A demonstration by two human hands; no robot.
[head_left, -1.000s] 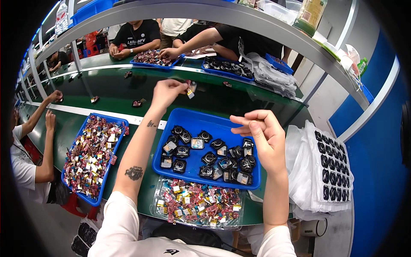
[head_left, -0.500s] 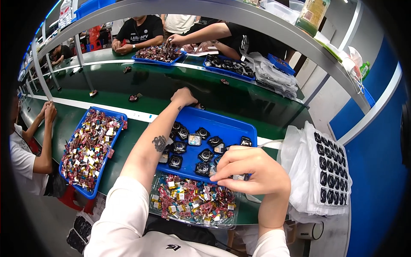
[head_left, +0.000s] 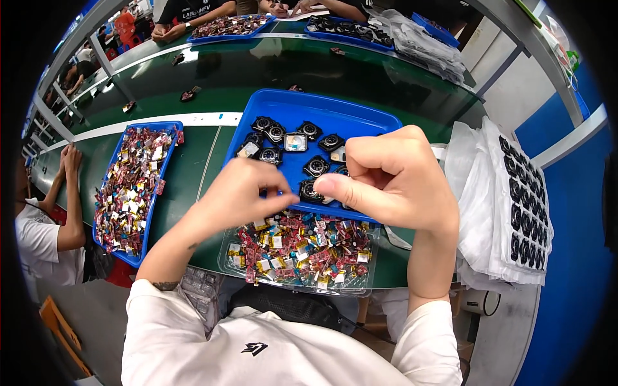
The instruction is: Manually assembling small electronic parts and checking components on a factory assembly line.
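Observation:
My left hand (head_left: pixel 248 194) hovers over the near left edge of a blue tray (head_left: pixel 322 101), fingers loosely curled and apart, with nothing visible between them. Above the tray's near right part is my right hand (head_left: pixel 399 177), its fingers bent and closed with the thumb; whatever they hold is hidden. Several black round-faced watch cases (head_left: pixel 315 166) lie in the tray, along with a square case with a pale inside (head_left: pixel 295 142). Just below my hands, a clear plastic tray (head_left: pixel 225 265) is heaped with small red circuit boards with yellow and white parts (head_left: pixel 302 251).
Another blue tray (head_left: pixel 168 168) of similar boards stands left, near a person in white (head_left: pixel 45 235). On the right are stacked white sheets holding black cases (head_left: pixel 524 193). Across the green belt (head_left: pixel 238 74) are a tray of boards (head_left: pixel 232 27) and a tray of black parts (head_left: pixel 351 33).
My left hand has drawn back from the belt beyond the tray to above its near edge; a small part now shows on the belt there. The view has tilted downward.

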